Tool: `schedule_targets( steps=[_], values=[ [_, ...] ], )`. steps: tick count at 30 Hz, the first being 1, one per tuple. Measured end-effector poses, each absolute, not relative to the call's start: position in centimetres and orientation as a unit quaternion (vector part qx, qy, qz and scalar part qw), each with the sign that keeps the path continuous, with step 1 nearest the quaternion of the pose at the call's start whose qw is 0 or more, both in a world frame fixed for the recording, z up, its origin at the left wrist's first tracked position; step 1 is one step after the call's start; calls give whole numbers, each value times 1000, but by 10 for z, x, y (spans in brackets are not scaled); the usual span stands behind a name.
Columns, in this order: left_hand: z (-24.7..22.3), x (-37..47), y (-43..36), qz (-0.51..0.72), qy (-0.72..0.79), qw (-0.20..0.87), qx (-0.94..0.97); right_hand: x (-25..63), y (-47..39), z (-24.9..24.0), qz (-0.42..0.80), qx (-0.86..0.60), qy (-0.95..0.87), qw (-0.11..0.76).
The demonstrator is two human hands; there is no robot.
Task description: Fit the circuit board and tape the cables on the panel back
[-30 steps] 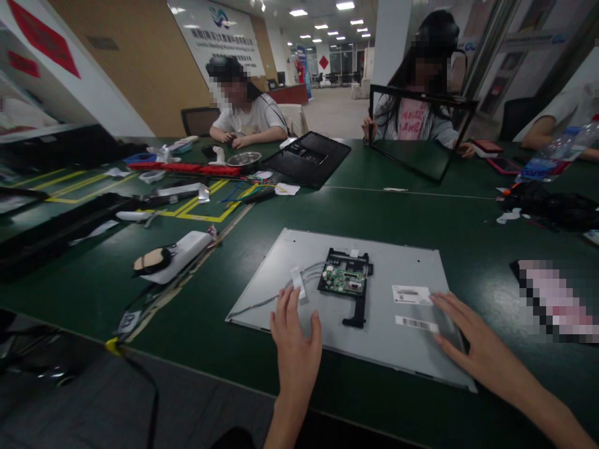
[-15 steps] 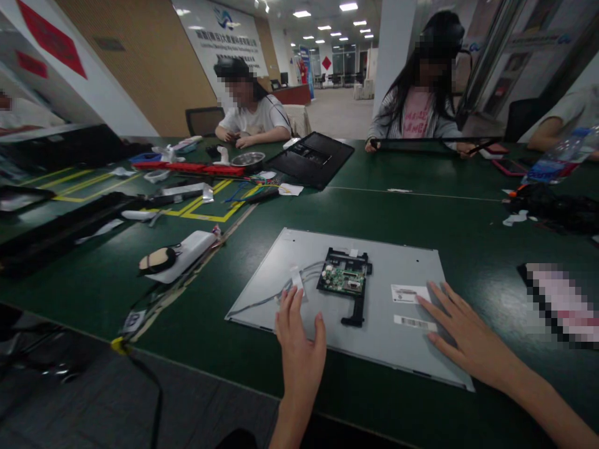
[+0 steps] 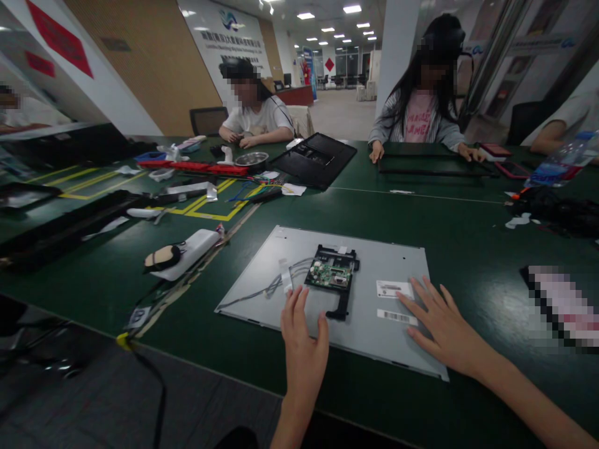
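Note:
A flat grey metal panel (image 3: 262,265) lies on the green table in front of me. Near its middle sits a green circuit board (image 3: 331,274) in a black bracket (image 3: 344,302), with grey cables (image 3: 269,288) running left under a strip of tape (image 3: 285,277). My left hand (image 3: 304,337) is over the panel's near edge, just below the board, fingers apart and holding nothing. On the right part of the panel, my right hand (image 3: 442,327) rests with fingers spread, its fingertips by two white labels (image 3: 395,317).
A white power strip (image 3: 189,254) lies at the left, a phone (image 3: 564,305) at the right. Farther back are a black cover (image 3: 316,159), a red bar (image 3: 194,167), a metal bowl (image 3: 253,159), black cables (image 3: 561,209) and a bottle (image 3: 559,163). Two people sit opposite, one holding a black frame (image 3: 435,173).
The panel has shifted slightly left relative to the table, and my right hand has moved left with it. Across the table, the person's black frame is now lower, near the tabletop.

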State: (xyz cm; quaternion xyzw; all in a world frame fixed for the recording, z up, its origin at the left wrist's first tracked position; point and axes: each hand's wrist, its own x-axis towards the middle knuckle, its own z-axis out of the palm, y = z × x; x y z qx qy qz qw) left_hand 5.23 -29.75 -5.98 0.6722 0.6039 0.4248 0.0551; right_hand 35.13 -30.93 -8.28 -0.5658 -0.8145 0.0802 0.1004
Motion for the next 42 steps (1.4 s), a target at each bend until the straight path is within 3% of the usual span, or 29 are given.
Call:
schedule_targets(
  steps=[30, 42],
  values=[
    [-65, 50, -300, 441, 607, 102, 653, 266, -275, -68, 124, -540, -829, 79],
    [-70, 50, -294, 397, 605, 94, 684, 246, -262, -71, 91, -552, -820, 122]
  ],
)
